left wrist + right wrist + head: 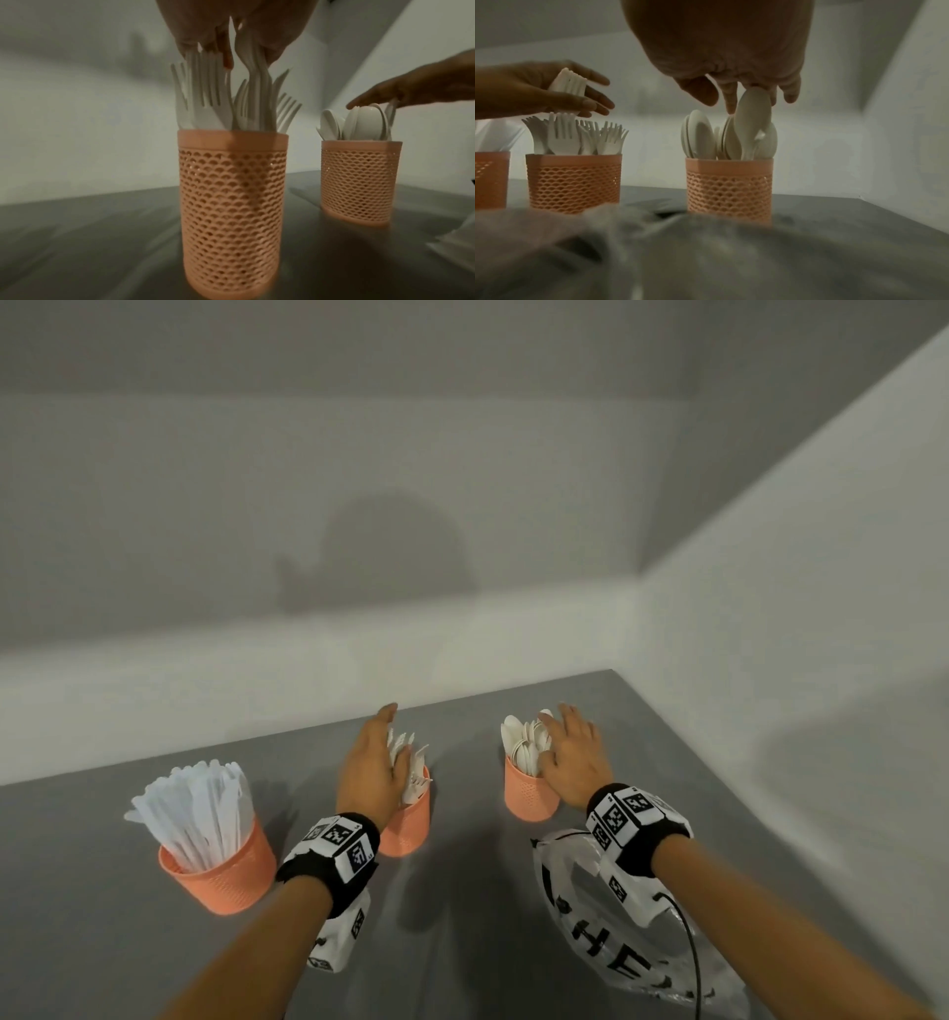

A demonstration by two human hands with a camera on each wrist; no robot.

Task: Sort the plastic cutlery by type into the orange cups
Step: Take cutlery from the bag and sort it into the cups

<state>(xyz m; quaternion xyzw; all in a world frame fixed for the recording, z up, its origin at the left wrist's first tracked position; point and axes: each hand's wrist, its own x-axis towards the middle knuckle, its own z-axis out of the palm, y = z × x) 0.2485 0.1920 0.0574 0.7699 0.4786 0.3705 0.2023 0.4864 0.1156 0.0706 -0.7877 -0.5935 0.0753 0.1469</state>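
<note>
Landmark: middle orange cup (405, 819), the one w/ forks (218, 97).

Left hand (371, 773) is directly above this cup. Its fingers (595, 101) are nearly straight and spread, w/ a small bunch of forks (568, 84) lying against the palm. I cannot tell if they are pinched or only supported. Their long axis is approx. vertical, tines up, handles pointing down into the cup.

Right of the middle cup stands the spoon cup (531, 793). Right hand (575, 757) is above it, fingertips (731, 101) curled down on the bowl of one upright spoon (753, 113), which already sits among the other spoons.

Left of the middle cup is the knife cup (221, 875), full, no hand near.

In my judgement the coming move is straight down for both hands, then release. Sorting looks almost complete.
</note>
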